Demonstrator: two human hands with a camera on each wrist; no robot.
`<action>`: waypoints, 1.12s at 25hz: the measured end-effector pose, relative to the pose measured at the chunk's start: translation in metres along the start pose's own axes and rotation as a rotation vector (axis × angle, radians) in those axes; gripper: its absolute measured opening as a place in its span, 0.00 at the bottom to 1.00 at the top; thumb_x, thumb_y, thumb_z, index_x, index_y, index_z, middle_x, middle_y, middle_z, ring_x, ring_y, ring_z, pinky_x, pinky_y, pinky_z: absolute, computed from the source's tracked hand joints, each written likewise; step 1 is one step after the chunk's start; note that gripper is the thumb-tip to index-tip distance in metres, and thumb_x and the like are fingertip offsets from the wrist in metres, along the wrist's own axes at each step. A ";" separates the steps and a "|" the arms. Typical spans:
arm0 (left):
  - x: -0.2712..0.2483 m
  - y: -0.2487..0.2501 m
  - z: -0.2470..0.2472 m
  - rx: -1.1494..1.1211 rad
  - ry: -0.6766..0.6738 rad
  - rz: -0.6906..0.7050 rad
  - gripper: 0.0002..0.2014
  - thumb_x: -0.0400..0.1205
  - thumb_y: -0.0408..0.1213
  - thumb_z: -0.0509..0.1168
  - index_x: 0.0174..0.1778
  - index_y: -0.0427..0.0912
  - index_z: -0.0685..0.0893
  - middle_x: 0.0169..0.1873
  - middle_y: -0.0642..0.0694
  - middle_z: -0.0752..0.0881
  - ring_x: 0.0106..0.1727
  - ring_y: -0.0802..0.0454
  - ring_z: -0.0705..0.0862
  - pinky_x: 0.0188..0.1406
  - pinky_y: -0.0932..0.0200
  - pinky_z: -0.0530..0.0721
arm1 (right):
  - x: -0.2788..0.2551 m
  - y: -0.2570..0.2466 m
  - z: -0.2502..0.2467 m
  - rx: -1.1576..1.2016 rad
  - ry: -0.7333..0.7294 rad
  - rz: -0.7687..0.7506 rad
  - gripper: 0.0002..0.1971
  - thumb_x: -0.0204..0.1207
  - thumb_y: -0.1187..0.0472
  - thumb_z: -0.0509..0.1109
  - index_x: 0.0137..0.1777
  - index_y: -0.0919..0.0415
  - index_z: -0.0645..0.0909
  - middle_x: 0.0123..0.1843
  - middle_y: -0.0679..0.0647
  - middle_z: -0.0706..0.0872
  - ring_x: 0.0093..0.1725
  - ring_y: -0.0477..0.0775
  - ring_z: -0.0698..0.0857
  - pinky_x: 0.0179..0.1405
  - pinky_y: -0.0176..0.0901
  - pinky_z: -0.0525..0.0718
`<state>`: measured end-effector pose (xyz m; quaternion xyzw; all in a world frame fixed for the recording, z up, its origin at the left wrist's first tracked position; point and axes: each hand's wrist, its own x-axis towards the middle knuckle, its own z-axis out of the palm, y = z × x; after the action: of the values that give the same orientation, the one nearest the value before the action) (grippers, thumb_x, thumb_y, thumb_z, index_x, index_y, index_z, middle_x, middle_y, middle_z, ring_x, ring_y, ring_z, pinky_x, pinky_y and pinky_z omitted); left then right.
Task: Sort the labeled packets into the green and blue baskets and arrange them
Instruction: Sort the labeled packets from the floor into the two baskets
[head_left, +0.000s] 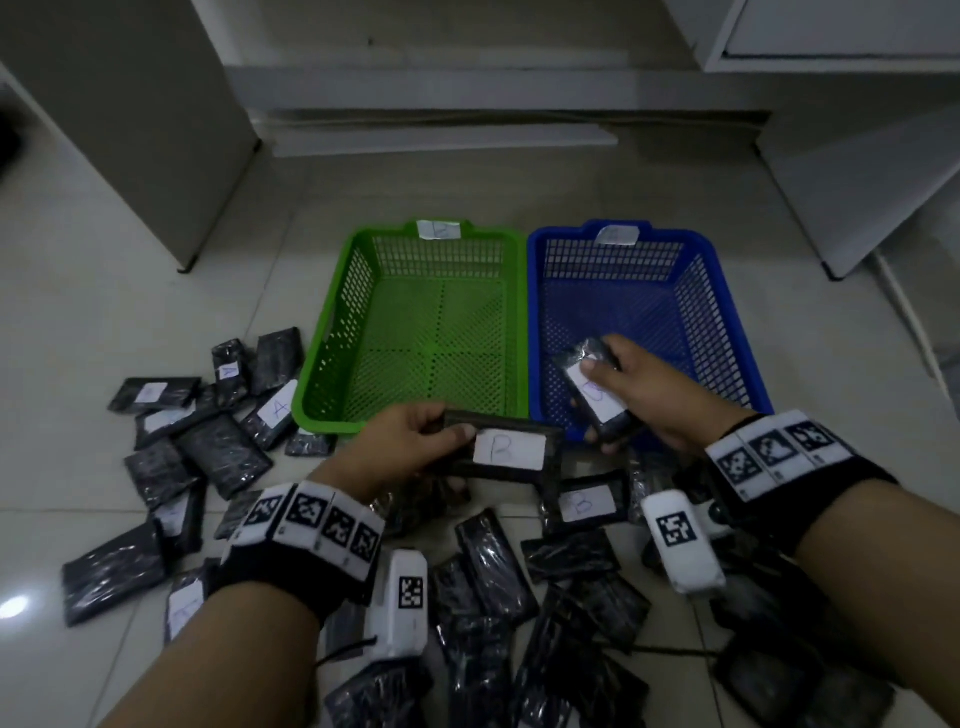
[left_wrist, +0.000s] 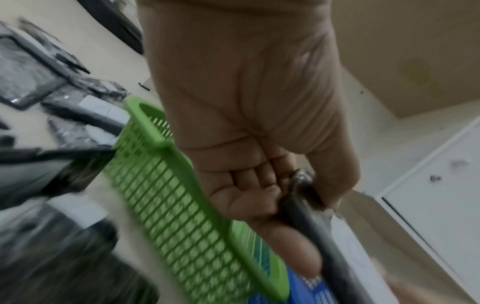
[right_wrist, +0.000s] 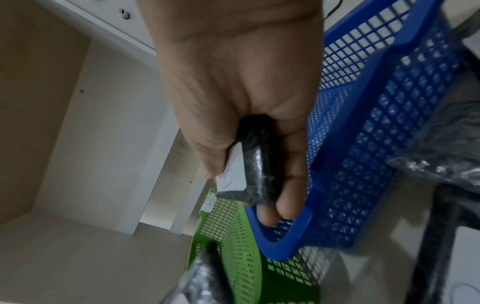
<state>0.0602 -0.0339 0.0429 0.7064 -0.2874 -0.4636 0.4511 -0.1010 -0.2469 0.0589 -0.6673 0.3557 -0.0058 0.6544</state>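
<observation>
A green basket (head_left: 358, 270) and a blue basket (head_left: 727, 291) stand side by side on the floor, both with nothing lying in them. My left hand (head_left: 410, 441) grips a black packet (head_left: 509, 452) labeled B just in front of the green basket's near rim. My right hand (head_left: 649, 389) holds another black labeled packet (head_left: 597, 395) over the blue basket's near left corner. In the right wrist view the thumb and fingers clamp that packet (right_wrist: 257, 160) above the blue basket's rim (right_wrist: 283, 246). The left wrist view shows a dark packet edge (left_wrist: 306, 207) pinched beside the green basket (left_wrist: 182, 205).
Several black packets (head_left: 218, 452) lie scattered on the tiled floor left of the green basket, some labeled A. More packets (head_left: 519, 597) are heaped on the floor under and between my wrists. White cabinets (head_left: 130, 130) stand at left and right behind the baskets.
</observation>
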 end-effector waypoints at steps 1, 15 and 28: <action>0.000 0.005 -0.004 -0.039 0.013 0.025 0.05 0.81 0.34 0.67 0.50 0.39 0.85 0.38 0.37 0.90 0.32 0.46 0.87 0.27 0.60 0.82 | 0.005 -0.002 -0.001 -0.055 0.034 0.003 0.13 0.83 0.58 0.63 0.65 0.56 0.68 0.52 0.67 0.81 0.34 0.67 0.86 0.24 0.54 0.87; 0.027 -0.025 -0.051 0.487 0.743 0.178 0.14 0.81 0.31 0.60 0.61 0.48 0.79 0.57 0.44 0.80 0.53 0.44 0.81 0.50 0.53 0.80 | 0.059 -0.019 0.048 -0.639 0.002 -0.252 0.11 0.77 0.62 0.68 0.58 0.53 0.78 0.50 0.54 0.85 0.47 0.56 0.82 0.39 0.44 0.76; 0.045 -0.057 -0.061 0.931 0.633 0.085 0.14 0.81 0.34 0.59 0.57 0.37 0.87 0.62 0.35 0.76 0.63 0.35 0.75 0.61 0.42 0.77 | 0.086 -0.002 0.105 -0.991 0.020 -0.317 0.09 0.74 0.65 0.72 0.54 0.61 0.81 0.52 0.59 0.83 0.46 0.55 0.80 0.39 0.39 0.72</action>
<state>0.1333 -0.0241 -0.0165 0.9233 -0.3402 -0.0348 0.1746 0.0144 -0.1971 0.0064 -0.9427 0.2164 0.0578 0.2474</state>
